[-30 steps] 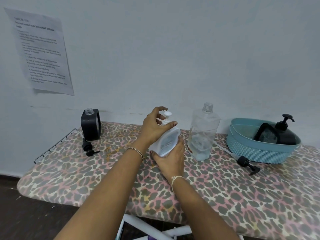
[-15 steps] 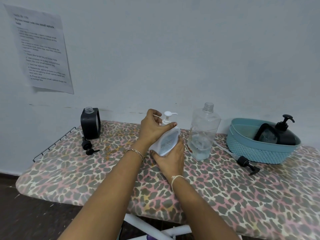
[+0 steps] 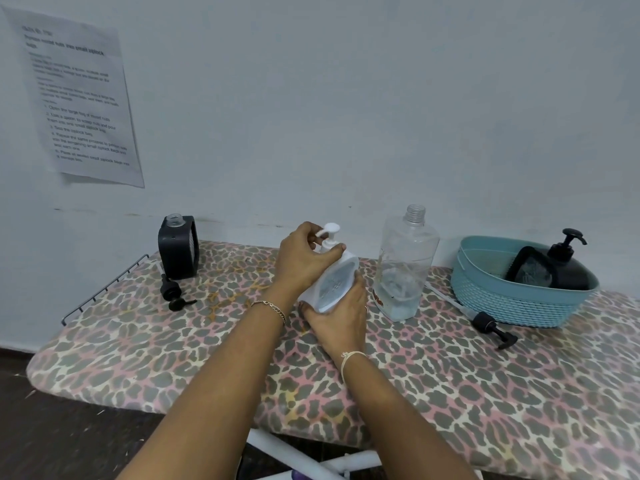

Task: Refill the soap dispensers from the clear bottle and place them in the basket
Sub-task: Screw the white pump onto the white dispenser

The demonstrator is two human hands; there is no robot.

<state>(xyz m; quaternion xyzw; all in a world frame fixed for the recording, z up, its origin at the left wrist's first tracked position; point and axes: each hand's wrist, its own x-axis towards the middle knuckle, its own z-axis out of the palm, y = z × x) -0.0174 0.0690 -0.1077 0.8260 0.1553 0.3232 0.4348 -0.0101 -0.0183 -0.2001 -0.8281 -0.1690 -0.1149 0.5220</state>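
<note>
A paper sheet [image 3: 74, 98] hangs on the wall at 10 o'clock. Below it, on the board [image 3: 450, 393], a black dispenser [image 3: 178, 247] stands upright with its neck uncapped, and its pump [image 3: 175, 294] lies just at its 6 o'clock. At the centre, the left hand [image 3: 304, 265] curls its fingers and thumb round the pump collar of the white dispenser [image 3: 334, 282], which leans toward 1 o'clock. The right hand [image 3: 341, 317] wraps round the dispenser's lower body from 5 o'clock. At its 3 o'clock the clear bottle [image 3: 405, 268] stands upright and uncapped, with a little liquid at the bottom. A second pump [image 3: 491, 325] lies between the bottle and the basket [image 3: 512, 303], which holds a dark dispenser [image 3: 557, 268] with its pump on.
</note>
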